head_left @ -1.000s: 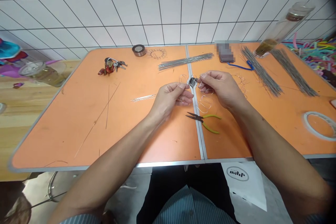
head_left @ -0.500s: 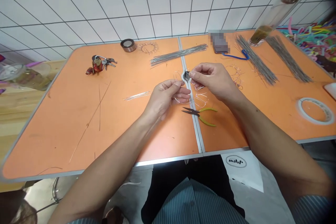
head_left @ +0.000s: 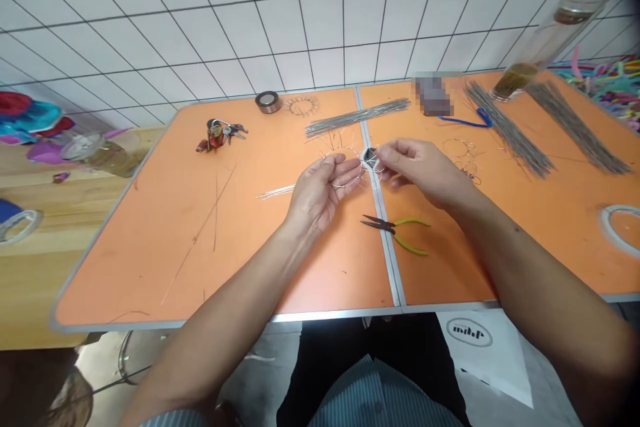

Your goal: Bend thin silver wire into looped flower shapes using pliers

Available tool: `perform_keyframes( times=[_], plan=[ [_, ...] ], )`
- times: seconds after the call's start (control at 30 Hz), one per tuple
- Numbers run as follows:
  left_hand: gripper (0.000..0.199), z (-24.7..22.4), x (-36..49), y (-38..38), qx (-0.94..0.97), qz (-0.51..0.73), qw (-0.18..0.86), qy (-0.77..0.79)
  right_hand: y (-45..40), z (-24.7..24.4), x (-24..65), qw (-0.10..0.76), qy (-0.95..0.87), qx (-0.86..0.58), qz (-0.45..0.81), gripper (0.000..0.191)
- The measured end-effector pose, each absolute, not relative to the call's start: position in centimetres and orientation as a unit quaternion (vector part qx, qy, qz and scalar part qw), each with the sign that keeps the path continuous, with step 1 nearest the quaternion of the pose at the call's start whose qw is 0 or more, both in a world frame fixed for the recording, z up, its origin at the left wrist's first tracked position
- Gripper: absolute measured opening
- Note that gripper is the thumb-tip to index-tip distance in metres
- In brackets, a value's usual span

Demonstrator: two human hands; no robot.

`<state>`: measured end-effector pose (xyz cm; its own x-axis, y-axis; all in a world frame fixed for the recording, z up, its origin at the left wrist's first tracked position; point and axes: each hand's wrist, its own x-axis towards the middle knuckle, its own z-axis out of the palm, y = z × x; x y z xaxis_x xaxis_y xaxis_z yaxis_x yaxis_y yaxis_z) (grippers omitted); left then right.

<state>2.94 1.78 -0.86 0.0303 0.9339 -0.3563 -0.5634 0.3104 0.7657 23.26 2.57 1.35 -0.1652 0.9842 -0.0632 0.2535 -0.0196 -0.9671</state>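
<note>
Over the table's middle seam, my left hand point(head_left: 317, 193) is palm up, its thumb and forefinger pinching a thin silver wire ring point(head_left: 341, 148) with short spikes and small loops. The ring's wires spread above and across my left fingers. At its right side, my right hand point(head_left: 417, 167) has thumb and forefinger closed on a fine wire of the same ring; the exact contact is too small to see clearly. Below the hands lie pliers point(head_left: 395, 225) with yellow handles, jaws pointing left. Some short straight wires point(head_left: 277, 191) lie beside my left wrist.
Bundles of grey wire point(head_left: 357, 118) lie at the back and right. A tape roll point(head_left: 269, 102), another wire ring point(head_left: 301, 107), keys point(head_left: 220, 135), a glass bottle point(head_left: 550, 40) and a white ring-shaped roll point(head_left: 620, 230) stand or lie around. Loose wires point(head_left: 216, 213) cross the left side.
The view has shifted, so the table sits farther right and lower. The wire ring has turned in my hands, its spikes now fanning out above my left fingers, which are straighter.
</note>
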Motion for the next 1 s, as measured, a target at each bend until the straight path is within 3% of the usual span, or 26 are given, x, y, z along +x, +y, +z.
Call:
perform_keyframes(
  times=[0.13,0.33,0.43,0.6,0.77,1.0],
  plan=[
    [0.020,-1.2,2.8,1.9,0.206,0.558,0.688,0.416,2.3,1.5,22.9,0.330,-0.593,-0.515,0.524,0.046],
    [0.006,-0.9,2.9,1.4,0.232,0.509,0.722,0.407,2.7,1.5,23.2,0.410,-0.576,-0.517,0.482,0.035],
    [0.017,-0.7,2.4,1.5,0.266,0.506,0.715,0.402,3.1,1.3,23.8,0.430,-0.577,-0.507,0.475,0.036],
    [0.037,-0.3,0.8,2.2,0.342,0.488,0.672,0.440,3.6,1.5,25.2,0.360,-0.608,-0.498,0.503,0.030],
    [0.041,0.2,-0.6,2.5,0.456,0.363,0.662,0.472,3.6,1.8,25.3,0.286,-0.669,-0.441,0.526,0.032],
    [0.020,-0.2,0.4,1.7,0.475,0.313,0.675,0.470,3.1,1.6,24.2,0.349,-0.649,-0.466,0.491,0.032]
  ],
)
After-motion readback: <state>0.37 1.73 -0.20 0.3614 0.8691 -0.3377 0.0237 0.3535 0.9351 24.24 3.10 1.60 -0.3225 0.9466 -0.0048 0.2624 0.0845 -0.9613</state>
